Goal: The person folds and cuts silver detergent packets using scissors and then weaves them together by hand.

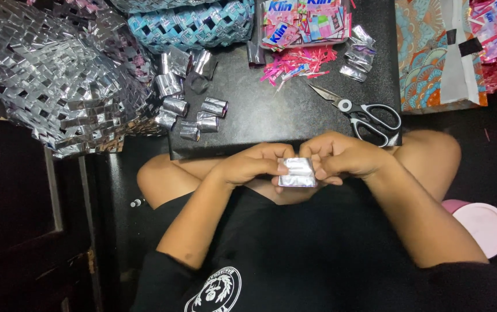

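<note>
Pinching a folded silver foil piece [297, 172] at frame centre, the left hand [252, 163] and right hand [343, 155] grip its opposite edges. Scissors [367, 115] lie just above on the black board [283, 110]; small folded foil links [193, 112] sit upper left.

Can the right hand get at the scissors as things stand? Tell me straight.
Probably yes. The scissors lie uncovered on the black board just beyond the right hand, with nothing between them. But that hand and the left hand both pinch the silver foil piece, so it must let go first.
</note>
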